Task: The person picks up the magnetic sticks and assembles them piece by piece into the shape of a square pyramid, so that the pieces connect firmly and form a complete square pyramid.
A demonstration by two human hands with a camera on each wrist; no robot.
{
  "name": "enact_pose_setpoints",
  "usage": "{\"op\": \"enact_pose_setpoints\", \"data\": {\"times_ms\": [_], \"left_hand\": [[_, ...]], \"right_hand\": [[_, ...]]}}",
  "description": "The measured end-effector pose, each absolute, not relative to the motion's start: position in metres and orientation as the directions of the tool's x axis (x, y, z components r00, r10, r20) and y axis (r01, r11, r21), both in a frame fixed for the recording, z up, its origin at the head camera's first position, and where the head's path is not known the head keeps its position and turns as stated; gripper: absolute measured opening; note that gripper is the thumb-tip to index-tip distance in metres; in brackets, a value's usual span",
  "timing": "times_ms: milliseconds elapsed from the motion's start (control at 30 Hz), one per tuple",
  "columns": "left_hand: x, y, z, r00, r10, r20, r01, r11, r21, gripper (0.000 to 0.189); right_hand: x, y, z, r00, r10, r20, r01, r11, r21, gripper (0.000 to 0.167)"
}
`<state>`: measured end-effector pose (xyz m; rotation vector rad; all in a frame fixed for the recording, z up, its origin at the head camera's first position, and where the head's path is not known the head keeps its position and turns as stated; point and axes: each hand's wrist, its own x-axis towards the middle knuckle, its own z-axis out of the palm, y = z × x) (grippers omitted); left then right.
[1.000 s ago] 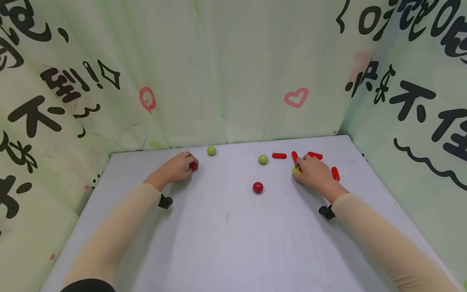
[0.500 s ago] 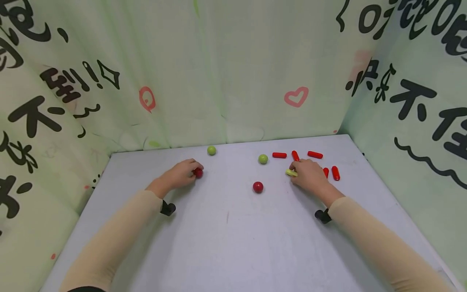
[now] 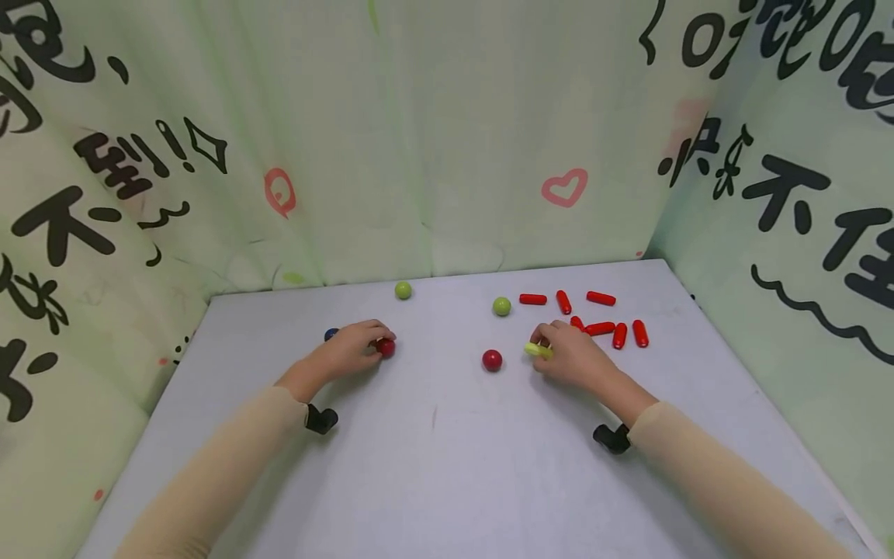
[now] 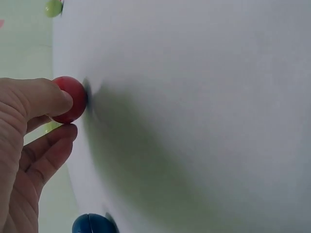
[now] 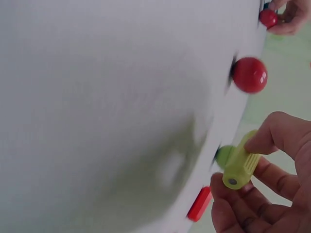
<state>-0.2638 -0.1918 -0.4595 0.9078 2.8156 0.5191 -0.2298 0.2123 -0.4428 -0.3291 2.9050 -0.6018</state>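
My left hand point(image 3: 349, 349) pinches a red ball point(image 3: 387, 348) between thumb and fingers, close over the left-middle of the table; the left wrist view shows the ball point(image 4: 79, 99) at the thumb tip. Behind that hand, a dark blue ball point(image 3: 330, 334) is partly hidden. My right hand point(image 3: 573, 355) holds a yellow-green ribbed rod point(image 3: 538, 351) by thumb and fingertips. A grey disc shows in the end of the rod point(image 5: 240, 167) in the right wrist view. Between the hands lies a second red ball point(image 3: 492, 360), just left of the rod.
Two green balls, one at the back edge point(image 3: 403, 289) and one farther right point(image 3: 501, 307), rest on the white table point(image 3: 433, 466). Several red rods point(image 3: 601, 328) lie scattered at the back right, beyond the right hand. Printed curtains point(image 3: 433, 140) surround the table's back and sides.
My right hand has carried the yellow-green rod left and nearer, uncovering more red rods. My left hand has brought its red ball right and nearer, and the blue ball has come into sight.
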Motion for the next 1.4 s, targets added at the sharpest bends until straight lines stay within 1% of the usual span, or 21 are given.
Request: {"op": "enact_pose_setpoints", "data": {"times_ms": [100, 267, 500, 633, 900, 1100, 1233, 1400], "left_hand": [[-0.258, -0.19, -0.461, -0.811, 0.585, -0.02, 0.533, 0.752, 0.387, 0.032], [-0.248, -0.184, -0.464, -0.793, 0.609, 0.015, 0.561, 0.72, 0.409, 0.031], [-0.236, -0.173, -0.471, -0.744, 0.663, 0.077, 0.629, 0.658, 0.413, 0.031], [-0.23, -0.163, -0.472, -0.724, 0.685, 0.077, 0.642, 0.63, 0.438, 0.031], [-0.216, -0.141, -0.472, -0.74, 0.672, 0.022, 0.601, 0.647, 0.47, 0.031], [-0.205, -0.127, -0.47, -0.733, 0.679, 0.036, 0.606, 0.628, 0.488, 0.027], [-0.2, -0.121, -0.471, -0.743, 0.668, 0.039, 0.597, 0.636, 0.489, 0.027], [-0.196, -0.117, -0.473, -0.759, 0.65, 0.027, 0.58, 0.657, 0.482, 0.028]], "right_hand": [[-0.222, 0.205, -0.443, -0.948, -0.293, -0.122, -0.216, 0.878, -0.427, 0.031], [-0.208, 0.19, -0.441, -0.924, -0.359, -0.134, -0.26, 0.844, -0.468, 0.024], [-0.195, 0.172, -0.44, -0.895, -0.421, -0.148, -0.289, 0.8, -0.525, 0.029], [-0.19, 0.164, -0.442, -0.884, -0.448, -0.136, -0.315, 0.783, -0.536, 0.028], [-0.188, 0.148, -0.455, -0.861, -0.499, -0.101, -0.37, 0.749, -0.55, 0.024], [-0.188, 0.138, -0.458, -0.848, -0.525, -0.071, -0.401, 0.725, -0.56, 0.023], [-0.188, 0.132, -0.461, -0.84, -0.54, -0.05, -0.423, 0.71, -0.563, 0.023], [-0.187, 0.126, -0.461, -0.843, -0.536, -0.053, -0.414, 0.708, -0.572, 0.024]]}}
